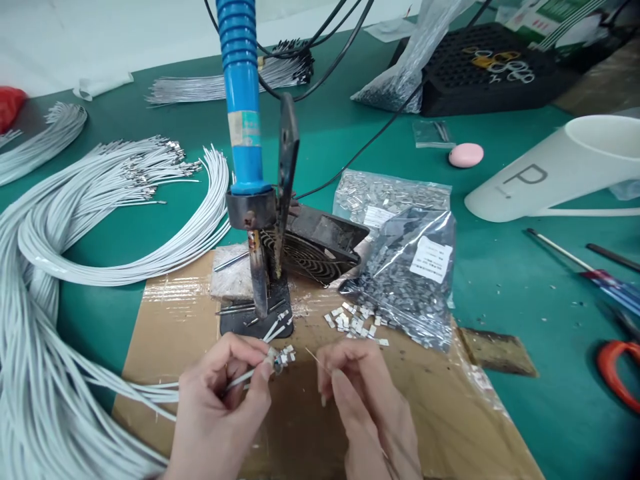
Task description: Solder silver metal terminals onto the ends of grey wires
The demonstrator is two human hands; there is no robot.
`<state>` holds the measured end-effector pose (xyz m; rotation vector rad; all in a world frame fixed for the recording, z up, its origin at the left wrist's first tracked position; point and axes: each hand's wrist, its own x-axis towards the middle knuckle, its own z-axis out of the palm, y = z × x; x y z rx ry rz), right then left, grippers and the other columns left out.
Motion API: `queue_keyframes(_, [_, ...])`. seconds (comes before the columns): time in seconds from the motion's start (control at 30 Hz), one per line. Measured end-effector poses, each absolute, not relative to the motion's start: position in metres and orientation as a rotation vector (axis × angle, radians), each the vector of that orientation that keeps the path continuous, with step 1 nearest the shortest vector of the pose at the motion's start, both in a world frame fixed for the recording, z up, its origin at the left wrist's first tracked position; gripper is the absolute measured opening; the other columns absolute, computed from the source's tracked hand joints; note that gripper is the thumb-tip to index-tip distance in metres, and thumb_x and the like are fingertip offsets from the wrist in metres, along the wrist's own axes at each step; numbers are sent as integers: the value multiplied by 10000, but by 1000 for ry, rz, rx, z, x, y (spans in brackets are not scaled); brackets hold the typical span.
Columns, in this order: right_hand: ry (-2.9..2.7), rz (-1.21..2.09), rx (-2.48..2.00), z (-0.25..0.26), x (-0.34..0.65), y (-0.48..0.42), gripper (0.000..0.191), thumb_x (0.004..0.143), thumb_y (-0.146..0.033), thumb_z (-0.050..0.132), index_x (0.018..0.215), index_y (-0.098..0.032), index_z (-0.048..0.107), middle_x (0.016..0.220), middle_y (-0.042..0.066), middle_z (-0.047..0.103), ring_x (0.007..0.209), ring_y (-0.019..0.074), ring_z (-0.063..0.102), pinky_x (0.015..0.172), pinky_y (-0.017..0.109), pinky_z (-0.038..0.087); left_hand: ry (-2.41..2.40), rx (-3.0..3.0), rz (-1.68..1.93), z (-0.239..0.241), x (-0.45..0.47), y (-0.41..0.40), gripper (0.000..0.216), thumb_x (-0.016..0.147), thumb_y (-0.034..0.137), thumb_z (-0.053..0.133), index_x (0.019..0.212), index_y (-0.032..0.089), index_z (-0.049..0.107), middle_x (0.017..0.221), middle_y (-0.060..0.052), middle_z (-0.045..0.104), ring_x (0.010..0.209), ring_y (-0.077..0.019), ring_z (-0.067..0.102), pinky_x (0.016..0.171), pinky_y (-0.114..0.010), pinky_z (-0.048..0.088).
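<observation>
On the green tabletop (525, 280), a cardboard sheet (310, 413) lies under my hands, a blue-handled soldering iron (243, 120) standing just beyond. My left hand (220, 400) pinches white wires (250, 377) tipped with metal clips (285, 357) — my right hand's (363, 393) grip is narrow on a thin strand (314, 357), held just beside them.

Two bare hands (220, 400), no sleeves
</observation>
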<state>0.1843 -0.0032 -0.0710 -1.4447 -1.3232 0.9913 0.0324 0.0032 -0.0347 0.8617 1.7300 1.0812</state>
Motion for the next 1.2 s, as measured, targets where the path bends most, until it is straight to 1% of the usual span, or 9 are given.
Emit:
queue_keyframes(0.07, [-1372,947,-1414,-69,184,0,315,1082,-258,463,767,-250,465,672,-46,487,529,116,498,486,198,424,1743,857,1074,-34,32,5,131,675,197,840,656,180,712,854,-59,771,599,-112,611,487,-152,428])
queue_keyframes(0.1, [-1390,919,-1385,-68,184,1,305,1066,-234,485,762,-248,464,704,-39,505,564,117,520,511,194,439,1744,860,1074,-34,32,5,131,677,200,839,655,182,712,854,-62,770,612,-122,622,468,-152,412])
queue_keyframes(0.23, [-1314,904,-1322,-64,173,2,205,1012,-177,571,826,-251,528,1009,27,695,869,165,725,748,235,551,1762,864,1080,-33,32,8,135,679,210,835,644,189,707,842,-69,767,702,-173,692,477,-164,439])
queue_keyframes(0.3, [-1223,949,-1296,-62,165,0,211,1002,-156,593,822,-255,548,1084,39,744,970,182,770,828,244,575,1764,864,1084,-33,33,9,130,684,216,827,644,191,706,836,-67,766,700,-177,699,500,-175,474])
queue_keyframes(0.47, [-1058,990,-1305,-56,154,-2,207,966,-145,641,805,-266,589,1029,19,821,922,156,825,828,190,623,1762,863,1115,-34,33,13,122,691,201,814,649,197,699,822,-57,763,728,-186,723,539,-175,519])
queue_keyframes(0.6, [-1141,991,-1337,-53,159,3,200,924,-151,676,771,-258,604,1030,49,855,888,179,845,814,194,641,1787,833,1134,-32,35,16,128,676,191,811,633,203,692,807,-42,752,740,-180,717,570,-170,536])
queue_keyframes(0.87, [-1111,1042,-1366,-50,157,10,207,934,-179,678,755,-259,612,1044,31,856,947,171,846,771,141,643,1826,863,1120,-30,34,19,140,688,224,815,630,206,689,822,-50,747,719,-185,705,517,-181,513])
queue_keyframes(1.03, [-1102,1033,-1354,-51,156,12,209,919,-155,682,741,-247,623,1022,72,855,926,210,848,762,206,672,1821,889,1140,-32,35,18,130,710,214,809,639,211,699,807,-37,736,759,-193,717,588,-187,553])
queue_keyframes(1.2, [-1084,1024,-1351,-51,155,13,209,899,-121,693,754,-257,629,1038,24,857,912,164,844,787,157,647,1835,872,1140,-31,36,19,133,701,218,815,646,209,694,817,-36,741,726,-181,711,573,-186,544])
